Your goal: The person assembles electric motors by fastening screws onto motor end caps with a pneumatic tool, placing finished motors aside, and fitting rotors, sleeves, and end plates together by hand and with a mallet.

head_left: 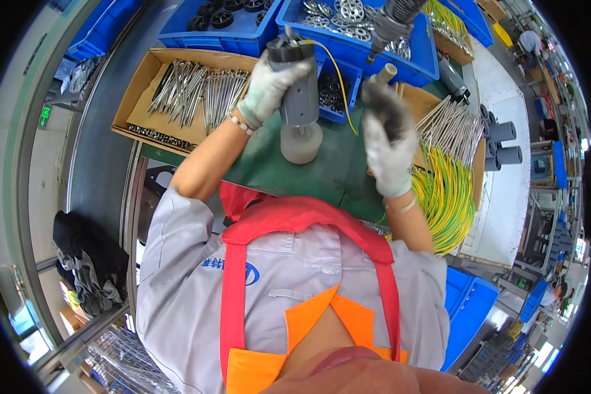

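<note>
My gloved left hand (272,88) is wrapped round an upright grey cylinder (300,98). A black part (284,54) sits at its top, and a yellow-green wire (338,75) loops out to the right. The cylinder's lower end stands on a whitish round fixture (301,143) on the green work surface (262,157). To the right, my gloved right hand (391,157) is raised, closed about a dark thing (389,111) smeared by motion. A beige stub (386,72) shows just beyond it; whether the two are one thing I cannot tell.
A power screwdriver (391,26) hangs above the right hand. Cardboard boxes hold metal rods (187,95) at left and rods (450,131) with yellow-green wires (443,203) at right. Blue bins hold black wheel-like parts (222,18), metal discs (351,12) and small black rings (331,92). Grey tubes (503,131) lie far right.
</note>
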Tool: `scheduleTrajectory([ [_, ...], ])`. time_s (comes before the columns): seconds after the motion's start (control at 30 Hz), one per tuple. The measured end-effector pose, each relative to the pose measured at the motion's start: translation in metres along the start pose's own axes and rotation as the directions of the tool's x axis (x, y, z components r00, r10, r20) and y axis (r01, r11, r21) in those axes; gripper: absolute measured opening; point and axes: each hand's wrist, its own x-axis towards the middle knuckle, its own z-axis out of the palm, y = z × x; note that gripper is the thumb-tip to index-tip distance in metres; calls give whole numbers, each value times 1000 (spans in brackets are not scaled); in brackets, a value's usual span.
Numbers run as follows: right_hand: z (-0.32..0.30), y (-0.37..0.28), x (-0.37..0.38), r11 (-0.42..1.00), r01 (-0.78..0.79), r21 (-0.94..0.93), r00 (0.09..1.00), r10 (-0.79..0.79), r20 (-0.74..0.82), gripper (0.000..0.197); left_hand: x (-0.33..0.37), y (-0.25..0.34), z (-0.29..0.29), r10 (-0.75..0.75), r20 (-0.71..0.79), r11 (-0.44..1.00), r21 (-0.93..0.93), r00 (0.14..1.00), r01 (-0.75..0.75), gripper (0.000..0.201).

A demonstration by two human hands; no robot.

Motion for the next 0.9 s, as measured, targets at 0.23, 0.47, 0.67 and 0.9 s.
scheduleTrajectory([
  [0.23,39,18,-33,733,-648,207,690,449,568,47,-1,61,-1,-137,-18,953,-276,990,127,30],
  [0.47,75,-2,-40,661,-746,81,552,547,629,37,-67,98,-20,-160,-122,942,-315,980,115,26],
  [0.67,117,-14,-35,941,-171,-293,601,335,726,39,-124,120,-68,11,-278,990,-135,960,-51,40],
  [0.9,44,-11,16,938,-331,-99,827,339,448,23,-197,147,-231,626,-647,768,609,435,-200,75],
])
